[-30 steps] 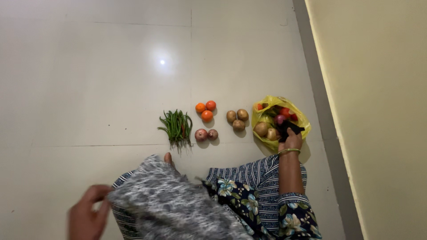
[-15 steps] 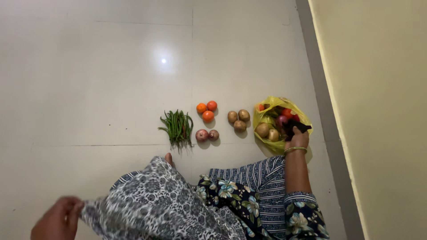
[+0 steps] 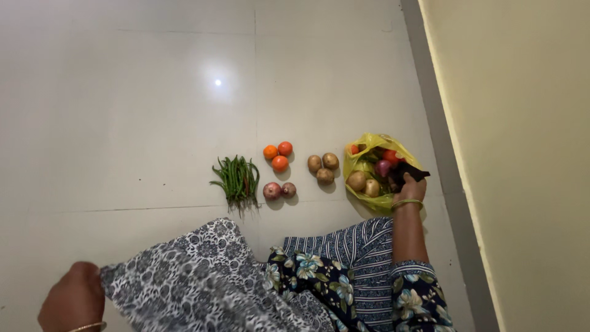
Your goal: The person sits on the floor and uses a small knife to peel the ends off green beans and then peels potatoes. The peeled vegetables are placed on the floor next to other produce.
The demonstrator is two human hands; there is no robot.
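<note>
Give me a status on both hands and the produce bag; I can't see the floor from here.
Right hand in yellow plastic bag, holding a dark item. Left hand gripping black-and-white patterned cloth. Nothing blocking the bag.

The right hand (image 3: 409, 187) reaches into a yellow bag (image 3: 369, 158) on the tiled floor (image 3: 123, 110), gripping a dark thing inside; what it is cannot be told. The bag holds potatoes, an onion and tomatoes. Beside it lie three potatoes (image 3: 323, 167), three tomatoes (image 3: 277, 155), two onions (image 3: 279, 190) and green beans (image 3: 236, 178). The left hand (image 3: 72, 302) clutches patterned cloth (image 3: 184, 289).
</note>
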